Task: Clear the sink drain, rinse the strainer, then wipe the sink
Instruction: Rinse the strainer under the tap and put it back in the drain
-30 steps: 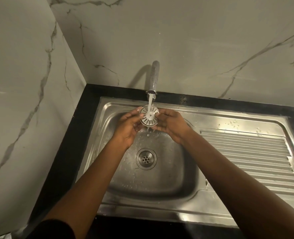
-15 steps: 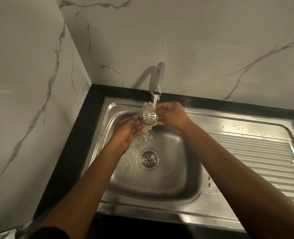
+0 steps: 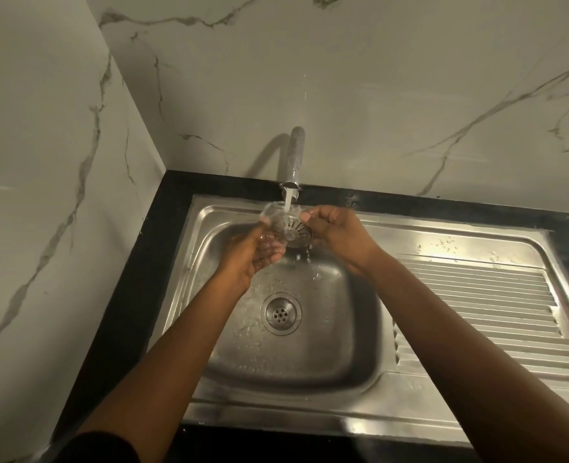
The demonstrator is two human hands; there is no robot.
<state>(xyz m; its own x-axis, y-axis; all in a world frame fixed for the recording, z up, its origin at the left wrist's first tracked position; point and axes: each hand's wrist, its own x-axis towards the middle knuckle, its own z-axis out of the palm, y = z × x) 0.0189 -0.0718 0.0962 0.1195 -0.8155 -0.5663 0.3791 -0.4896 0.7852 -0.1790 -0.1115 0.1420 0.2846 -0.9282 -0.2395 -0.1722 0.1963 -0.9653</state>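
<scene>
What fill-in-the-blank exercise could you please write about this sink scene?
1. Water from the tap pours onto the ____ held above the sink.
2. The right hand pinches its rim; the left hand, open beside it, holds ____.
3. The ridged drainboard lies to the ____ of the drain.
Missing words: strainer; nothing; right.

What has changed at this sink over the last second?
The left hand let go of the strainer and dropped just below it, palm up in the runoff. The right hand now holds the strainer alone, pinching its right rim. Unchanged: the tap still runs onto the strainer, and the drain stays uncovered.
</scene>
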